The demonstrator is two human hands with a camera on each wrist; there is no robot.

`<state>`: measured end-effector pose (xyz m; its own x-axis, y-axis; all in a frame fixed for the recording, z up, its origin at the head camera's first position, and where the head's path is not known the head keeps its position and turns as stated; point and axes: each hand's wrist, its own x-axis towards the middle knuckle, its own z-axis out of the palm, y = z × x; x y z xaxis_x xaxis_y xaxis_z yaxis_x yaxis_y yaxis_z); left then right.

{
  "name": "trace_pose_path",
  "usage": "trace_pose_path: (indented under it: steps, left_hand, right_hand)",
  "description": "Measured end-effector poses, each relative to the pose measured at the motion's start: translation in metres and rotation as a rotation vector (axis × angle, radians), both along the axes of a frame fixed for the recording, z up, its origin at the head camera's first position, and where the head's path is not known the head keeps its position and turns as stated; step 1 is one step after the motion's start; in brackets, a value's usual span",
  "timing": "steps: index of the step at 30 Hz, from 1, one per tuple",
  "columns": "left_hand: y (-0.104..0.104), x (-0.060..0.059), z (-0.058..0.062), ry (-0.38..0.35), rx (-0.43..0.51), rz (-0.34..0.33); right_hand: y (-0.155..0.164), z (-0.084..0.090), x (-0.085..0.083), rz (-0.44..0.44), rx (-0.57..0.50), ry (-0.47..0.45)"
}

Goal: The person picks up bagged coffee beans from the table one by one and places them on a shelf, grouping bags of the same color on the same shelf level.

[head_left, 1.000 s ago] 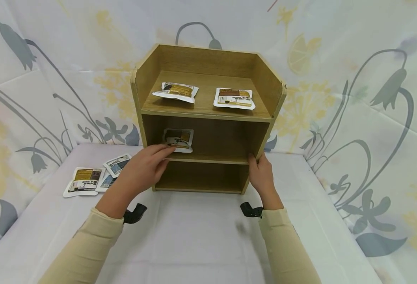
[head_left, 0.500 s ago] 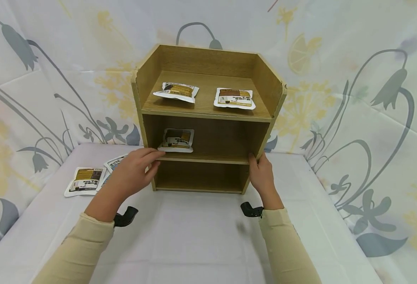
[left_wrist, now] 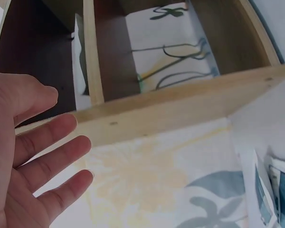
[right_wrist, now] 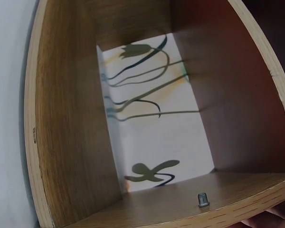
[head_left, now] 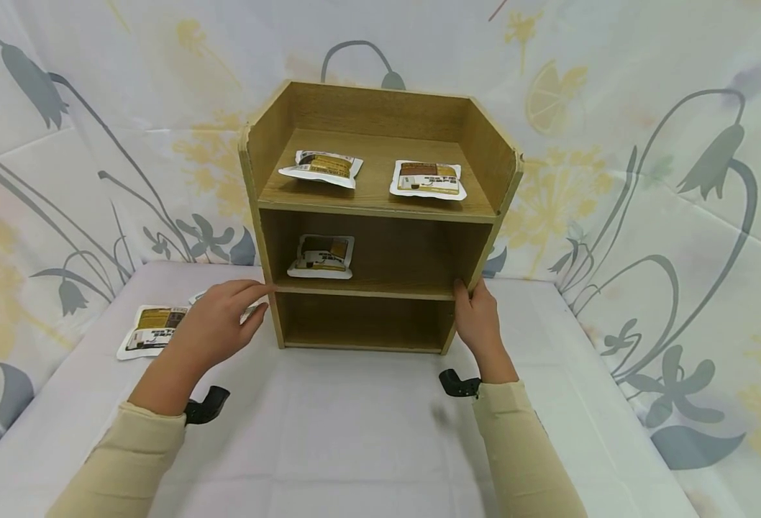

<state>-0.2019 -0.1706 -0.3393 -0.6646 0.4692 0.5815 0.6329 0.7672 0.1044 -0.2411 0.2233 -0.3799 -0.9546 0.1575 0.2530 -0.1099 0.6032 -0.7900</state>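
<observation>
The left hand [head_left: 215,324] hovers with fingers spread and empty, just off the wooden shelf unit's [head_left: 380,216] left front edge; the right hand [head_left: 479,321] grips its right front edge. One packet [head_left: 321,256] lies on the middle shelf, two packets [head_left: 321,167] on top. More packets [head_left: 152,330] lie near the bench's [head_left: 354,432] left edge.

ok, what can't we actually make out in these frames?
- Packets on the table: head view, the left hand covers all but one; left wrist view, the frame edge cuts them.
- Packet print, e.g. the middle shelf packet: too small to read.
- Right hand grip on the wooden shelf unit: fingertips hidden behind the side panel in the head view; right wrist view shows almost no hand.
- Bottom shelf: back in shadow.
</observation>
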Motion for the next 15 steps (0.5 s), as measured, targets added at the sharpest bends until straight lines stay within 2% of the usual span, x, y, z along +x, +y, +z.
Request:
trace_pose_path:
  steps: [6,15]
  left_hand:
    - [-0.012,0.002,-0.003,-0.007,-0.019,0.02]
    - [-0.032,0.002,-0.014,0.047,0.004,0.014]
  right_hand:
    - [0.001,-0.001,0.0,0.002,-0.002,0.002]
    - [0.0,0.0,0.0,0.001,0.006,0.01]
